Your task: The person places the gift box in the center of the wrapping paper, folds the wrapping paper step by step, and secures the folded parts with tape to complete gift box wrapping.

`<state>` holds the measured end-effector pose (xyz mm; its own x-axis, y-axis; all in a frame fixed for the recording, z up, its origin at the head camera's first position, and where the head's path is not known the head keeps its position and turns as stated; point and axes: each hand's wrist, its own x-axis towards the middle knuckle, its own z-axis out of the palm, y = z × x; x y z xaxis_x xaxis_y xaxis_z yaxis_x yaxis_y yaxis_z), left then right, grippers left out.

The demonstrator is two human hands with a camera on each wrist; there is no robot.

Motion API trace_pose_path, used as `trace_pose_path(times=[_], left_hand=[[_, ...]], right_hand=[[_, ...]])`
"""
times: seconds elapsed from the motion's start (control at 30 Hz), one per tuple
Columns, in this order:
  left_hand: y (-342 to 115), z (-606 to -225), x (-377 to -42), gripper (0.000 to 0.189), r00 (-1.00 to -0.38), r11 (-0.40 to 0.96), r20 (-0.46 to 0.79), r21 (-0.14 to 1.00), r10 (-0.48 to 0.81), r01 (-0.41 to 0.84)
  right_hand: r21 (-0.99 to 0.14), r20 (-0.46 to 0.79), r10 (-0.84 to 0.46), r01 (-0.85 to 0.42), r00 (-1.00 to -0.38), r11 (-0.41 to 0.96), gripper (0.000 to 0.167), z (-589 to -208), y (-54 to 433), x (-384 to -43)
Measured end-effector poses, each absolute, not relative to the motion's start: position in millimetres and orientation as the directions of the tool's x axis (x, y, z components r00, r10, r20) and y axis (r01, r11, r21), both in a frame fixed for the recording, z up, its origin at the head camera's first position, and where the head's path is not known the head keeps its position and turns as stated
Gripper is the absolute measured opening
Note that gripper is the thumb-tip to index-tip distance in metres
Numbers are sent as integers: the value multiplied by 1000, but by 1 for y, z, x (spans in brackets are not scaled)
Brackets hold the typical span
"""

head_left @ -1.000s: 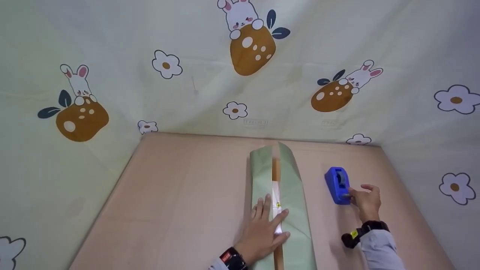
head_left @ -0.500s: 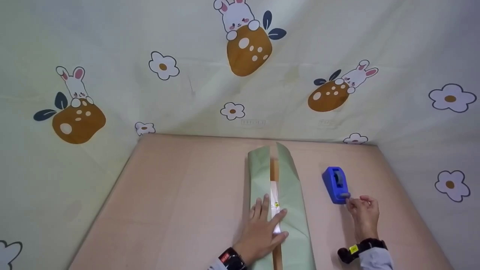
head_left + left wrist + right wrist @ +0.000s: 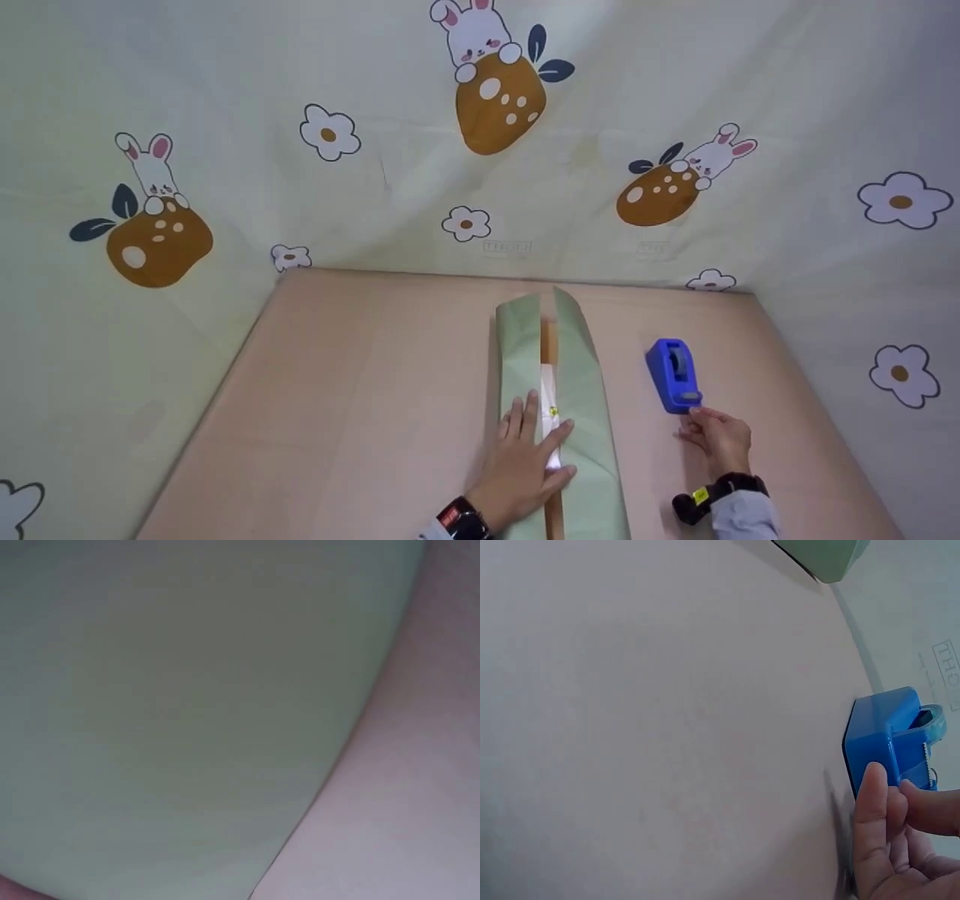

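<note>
On table (image 3: pixel 360 420): L hand (image 3: pixel 525 469) flat on green-wrapped box (image 3: pixel 581 375); R hand (image 3: pixel 720 439) pinching at blue tape dispenser (image 3: pixel 673 375); no legible writing.

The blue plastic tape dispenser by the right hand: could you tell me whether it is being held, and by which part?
The blue plastic tape dispenser is not gripped. The right hand pinches something at its cutter end, seemingly tape, too faint to confirm. The left hand presses flat on the green wrapping paper.

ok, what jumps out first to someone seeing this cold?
The long green-wrapped parcel lying mid-table, its two flaps parted, with the left hand pressing flat on it. Just right of it sits a bright blue tape dispenser, the right hand pinching at its near end. Behind, bunny-print cloth.
</note>
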<state>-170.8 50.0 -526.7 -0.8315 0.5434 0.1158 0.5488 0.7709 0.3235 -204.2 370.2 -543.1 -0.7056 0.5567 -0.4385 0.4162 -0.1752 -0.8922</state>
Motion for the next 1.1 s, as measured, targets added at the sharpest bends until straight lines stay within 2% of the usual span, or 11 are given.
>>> trace_pose_path(times=[0.13, 0.23, 0.3, 0.37, 0.47, 0.53, 0.6, 0.73, 0.87, 1.0, 1.1], left_hand=[[50, -527, -172, 56, -831, 773, 119, 316, 543, 550], [49, -528, -172, 56, -831, 773, 129, 314, 541, 552], [49, -528, -172, 56, -832, 775, 131, 309, 539, 551], [49, -528, -171, 56, -832, 775, 130, 309, 539, 551], [50, -527, -171, 55, -831, 770, 127, 322, 542, 551], [50, -527, -170, 54, -826, 756, 151, 341, 542, 559], [49, -528, -170, 53, -820, 743, 191, 349, 539, 570], [49, -530, -169, 51, -809, 735, 253, 340, 530, 587], [50, -530, -168, 52, -815, 737, 244, 349, 525, 579], [53, -530, -166, 53, -824, 758, 240, 323, 513, 567], [55, -529, -164, 54, -840, 778, 220, 318, 496, 543]], right_hand=[[-882, -454, 526, 447, -719, -151, 41, -539, 372, -207], [-884, -404, 515, 468, -756, -7, 36, -542, 370, -207], [-882, -387, 506, 469, -771, 40, 33, -544, 368, -206], [-873, -410, 475, 486, -779, 44, 35, -543, 369, -204], [-846, -501, 409, 532, -763, -43, 39, -537, 371, -195], [-822, -537, 356, 569, -765, -17, 43, -530, 370, -189], [-820, -524, 303, 568, -796, 74, 41, -523, 362, -186], [-862, -391, 185, 429, -902, 271, 26, -507, 331, -188], [-907, -217, -9, 199, -976, 372, 18, -488, 295, -196], [-918, -151, -253, 41, -955, 394, 22, -475, 266, -207], [-902, -162, -352, -6, -922, 433, 22, -472, 251, -215]])
